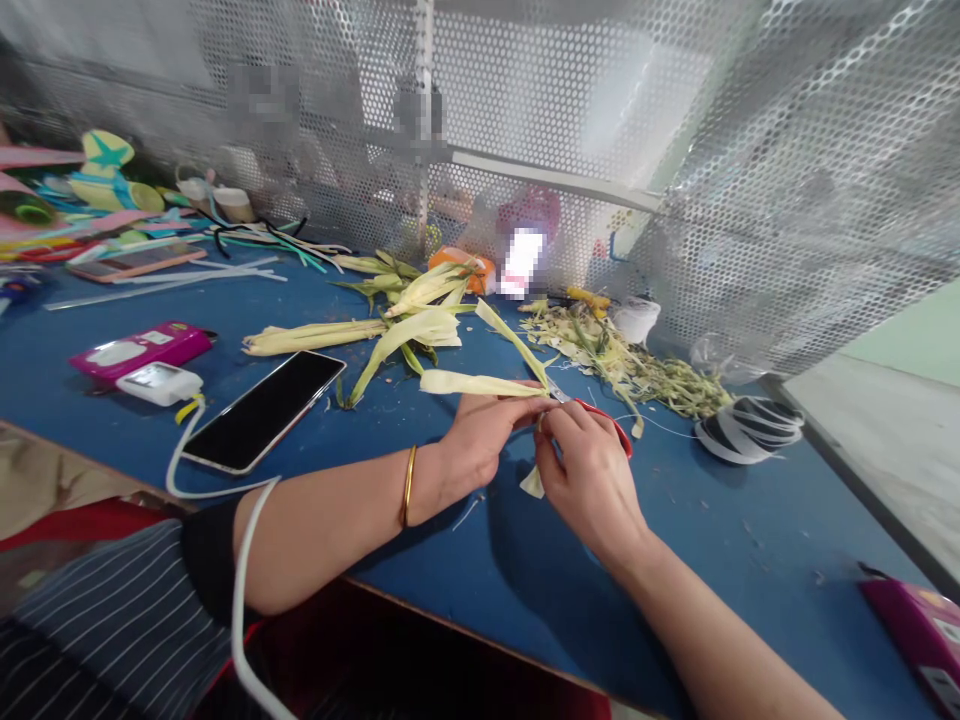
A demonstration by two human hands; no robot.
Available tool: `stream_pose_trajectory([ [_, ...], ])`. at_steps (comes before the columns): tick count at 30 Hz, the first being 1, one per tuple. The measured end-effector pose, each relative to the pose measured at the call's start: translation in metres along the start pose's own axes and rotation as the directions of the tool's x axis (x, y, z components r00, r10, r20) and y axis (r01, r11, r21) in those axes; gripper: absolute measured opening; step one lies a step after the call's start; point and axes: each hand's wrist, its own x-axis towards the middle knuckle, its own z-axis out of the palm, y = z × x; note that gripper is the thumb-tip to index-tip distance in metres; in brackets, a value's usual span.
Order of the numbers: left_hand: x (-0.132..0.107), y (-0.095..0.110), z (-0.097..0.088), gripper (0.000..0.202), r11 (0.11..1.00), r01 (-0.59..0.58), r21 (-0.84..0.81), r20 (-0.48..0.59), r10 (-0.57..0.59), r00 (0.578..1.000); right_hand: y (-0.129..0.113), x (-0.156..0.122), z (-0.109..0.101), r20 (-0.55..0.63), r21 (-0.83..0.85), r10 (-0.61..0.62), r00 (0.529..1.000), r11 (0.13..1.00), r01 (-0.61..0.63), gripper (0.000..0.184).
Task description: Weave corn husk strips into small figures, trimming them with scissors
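Observation:
My left hand [480, 440] is closed in a pinch on a pale corn husk [472, 384], with strips fanning out up and to the left from the fingers. Close beside it, my right hand [589, 470] has its thumb and fingers pressed together on a small pale bit of the husk, mostly hidden. The flared end of a husk piece [532, 484] shows below those fingertips. Scissors with red handles [616, 428] are just behind my right hand, partly covered by it; whether it touches them is unclear. Several more corn husks [409, 340] are heaped beyond my left hand.
Husk scraps [600, 350] lie along the mesh partition [547, 100]. A spool of white thread [748, 430] sits at right. At left are a black-screened phone [266, 410], a magenta box [142, 352] and a white device [160, 383] whose cable crosses my forearm. Craft strips [165, 278] lie farther back.

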Motion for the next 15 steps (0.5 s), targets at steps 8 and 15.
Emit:
stream_pose_trajectory([
  [8, 0.006, 0.015, -0.006, 0.007, 0.981, 0.151, 0.125, 0.098, -0.164, 0.982, 0.002, 0.000, -0.005, -0.079, 0.055, -0.004, 0.997, 0.998, 0.008, 0.022],
  [15, 0.014, 0.031, -0.012, 0.007, 0.938, 0.261, 0.227, 0.155, -0.300, 0.941, 0.027, 0.008, -0.011, -0.053, 0.275, 0.268, 0.962, 0.930, -0.244, 0.018],
])
